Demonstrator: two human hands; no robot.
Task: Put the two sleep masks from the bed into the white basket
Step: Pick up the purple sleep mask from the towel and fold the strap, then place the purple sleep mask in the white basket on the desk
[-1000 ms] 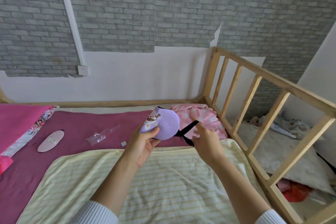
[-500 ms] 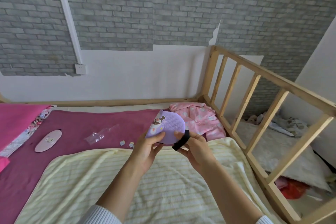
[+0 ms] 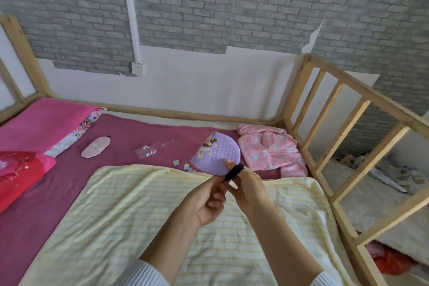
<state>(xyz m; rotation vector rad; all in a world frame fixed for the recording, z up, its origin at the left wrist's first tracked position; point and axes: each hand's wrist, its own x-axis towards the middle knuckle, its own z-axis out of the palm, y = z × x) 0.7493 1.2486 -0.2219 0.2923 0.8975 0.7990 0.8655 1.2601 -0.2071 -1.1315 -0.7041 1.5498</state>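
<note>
Presently, in the head view, the first step is in hand: both hands hold the purple sleep mask [image 3: 216, 155] up above the far edge of the yellow striped blanket [image 3: 144, 211], towards the right side of the bed. The left hand [image 3: 206, 199] has its grip pinched shut on the lower end of the black strap [image 3: 233, 172], and the right hand [image 3: 249, 189] has its fingers closed on the mask with the strap looped over them, so the mask is clear of the bedding. The pink sleep mask [image 3: 95, 150] lies flat on the maroon sheet [image 3: 34, 204] towards the left side of the bed, just beside the pink pillow [image 3: 44, 121] and well apart from the hands. The white basket is not in view, so the next move probably calls for gathering the loose strap against the mask and turning to find it. Open room lies over the blanket; the wooden rail [image 3: 362, 109] closes the right edge, the wall the far edge, and a plastic wrapper [image 3: 151, 150] and the pink pyjamas [image 3: 269, 148] lie near the mask.
</note>
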